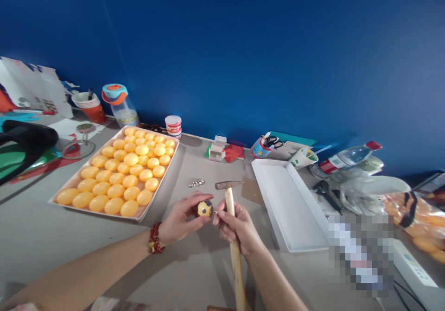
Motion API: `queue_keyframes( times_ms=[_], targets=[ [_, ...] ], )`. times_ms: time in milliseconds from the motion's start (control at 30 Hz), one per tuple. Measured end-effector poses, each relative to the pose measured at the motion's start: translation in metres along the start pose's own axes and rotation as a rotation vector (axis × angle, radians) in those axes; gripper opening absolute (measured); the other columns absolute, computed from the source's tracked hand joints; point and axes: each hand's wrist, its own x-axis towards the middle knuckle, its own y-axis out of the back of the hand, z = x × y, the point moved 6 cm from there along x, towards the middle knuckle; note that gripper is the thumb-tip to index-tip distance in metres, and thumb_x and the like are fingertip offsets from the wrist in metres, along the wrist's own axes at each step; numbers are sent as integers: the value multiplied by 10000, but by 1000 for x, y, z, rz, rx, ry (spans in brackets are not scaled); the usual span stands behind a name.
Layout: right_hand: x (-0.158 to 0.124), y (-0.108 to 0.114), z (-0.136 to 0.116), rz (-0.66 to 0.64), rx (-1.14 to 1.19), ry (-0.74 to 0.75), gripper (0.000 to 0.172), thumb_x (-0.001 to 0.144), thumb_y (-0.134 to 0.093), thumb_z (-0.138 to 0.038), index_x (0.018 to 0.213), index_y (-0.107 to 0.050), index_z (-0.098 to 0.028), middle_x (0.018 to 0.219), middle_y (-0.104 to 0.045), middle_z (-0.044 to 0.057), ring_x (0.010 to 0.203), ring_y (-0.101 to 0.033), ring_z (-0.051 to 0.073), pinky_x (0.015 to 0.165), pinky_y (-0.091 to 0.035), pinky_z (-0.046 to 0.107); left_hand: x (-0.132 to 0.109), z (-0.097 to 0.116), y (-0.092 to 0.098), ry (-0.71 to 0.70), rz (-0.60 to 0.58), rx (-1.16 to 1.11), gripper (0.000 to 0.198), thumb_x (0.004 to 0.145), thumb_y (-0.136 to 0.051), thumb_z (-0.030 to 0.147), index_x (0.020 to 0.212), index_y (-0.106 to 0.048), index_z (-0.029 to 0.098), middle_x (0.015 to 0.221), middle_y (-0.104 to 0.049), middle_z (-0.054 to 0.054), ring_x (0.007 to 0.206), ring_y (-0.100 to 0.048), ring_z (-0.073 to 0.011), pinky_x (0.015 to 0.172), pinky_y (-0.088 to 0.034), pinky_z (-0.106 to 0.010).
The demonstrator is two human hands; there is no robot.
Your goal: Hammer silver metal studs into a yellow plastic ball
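Observation:
My left hand (184, 216) grips a small rounded piece (205, 208) with a yellow face, dark patches and a dark spot in its middle; I cannot tell its exact kind. Close by on the right, my right hand (239, 225) is wrapped round the wooden handle of a hammer (236, 264), its metal head pointing up and away. A tiny shiny metal bit (216, 212) is pinched at that hand's thumb and fingertip, just apart from the yellow face. Beyond my left hand, several small shiny metal pieces (197, 183) lie in a cluster on the grey table (187, 274).
A shallow box (141, 218) of orange balls (116, 190) sits at left. A white tray (295, 204) lies at right, near a plastic bottle (344, 160) and a power strip (413, 264). Small boxes (218, 149) and a scissors cup (260, 148) stand by the blue wall.

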Motion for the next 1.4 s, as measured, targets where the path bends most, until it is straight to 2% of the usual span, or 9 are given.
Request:
queue_keyframes(
  times_ms=[133,267,400,633,833,1400],
  targets=[
    [0,-2,2,-30,-7,-2,257,787,-751,-337,817,-570,-157,642,-687,23,307,-326,-4,319,-294,125,1,-2,2,-32,-5,50,453,828,-670,308,1266,-581,231,1061,-557,-96,989,-572,-220,783,-548,-310],
    [-1,-4,3,-55,-15,10,239,809,-733,-330,824,-570,-155,628,-679,16,308,-326,-3,322,-300,121,0,-2,0,-99,-28,75,465,854,-641,278,1308,-546,259,1177,-549,-117,1112,-545,-248,850,-539,-347],
    [-1,-2,4,-24,-62,14,269,797,-737,-362,820,-567,-155,622,-676,15,308,-339,1,325,-314,127,-1,2,-2,-126,-46,65,480,874,-615,275,1342,-512,263,1288,-521,-135,1206,-505,-268,897,-528,-361],
    [-1,-2,3,2,-122,-5,294,779,-746,-388,816,-572,-154,599,-660,3,310,-355,9,326,-321,131,-3,5,-1,-95,-76,103,438,931,-520,260,1367,-489,231,1233,-597,-116,1138,-560,-240,965,-475,-365],
    [-2,-3,0,22,-157,22,289,792,-734,-389,800,-564,-156,595,-656,0,313,-351,10,329,-326,132,-4,-2,-1,-20,-53,32,429,917,-547,295,1337,-507,221,1200,-609,-115,1005,-614,-218,802,-536,-296],
    [-3,1,2,21,-168,-9,299,794,-723,-398,853,-550,-161,614,-667,4,330,-381,25,349,-331,151,-4,10,0,-138,-56,220,383,916,-546,265,1293,-527,198,1220,-607,-138,1129,-573,-255,953,-490,-375]
  ],
)
